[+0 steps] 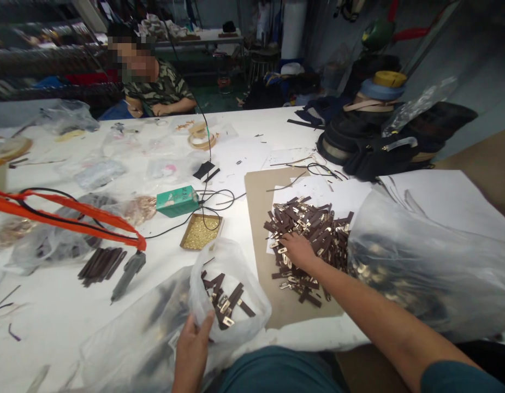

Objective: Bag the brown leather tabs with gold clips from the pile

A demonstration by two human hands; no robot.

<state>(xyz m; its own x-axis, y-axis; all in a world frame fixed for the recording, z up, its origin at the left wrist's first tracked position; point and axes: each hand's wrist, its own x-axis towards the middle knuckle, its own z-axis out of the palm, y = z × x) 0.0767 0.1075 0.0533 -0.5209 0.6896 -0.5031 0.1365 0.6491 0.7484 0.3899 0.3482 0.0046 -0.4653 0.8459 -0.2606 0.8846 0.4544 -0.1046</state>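
Note:
My left hand (194, 349) grips the rim of a small clear plastic bag (231, 284) at the near table edge; several brown strap tabs with metal clips (223, 303) lie inside it. My right hand (298, 249) reaches into a big pile of the same brown tabs (313, 229) on a cardboard sheet (260, 196). Its fingers curl down into the pile, and whether they hold any tabs is hidden.
A large clear bag (424, 262) of clipped tabs lies right of the pile. A gold tray of small parts (201, 232), a green box (177, 200), orange straps (67, 218) and loose brown strips (100, 265) lie left. Black bags (375, 147) sit far right; a person (156, 87) sits across.

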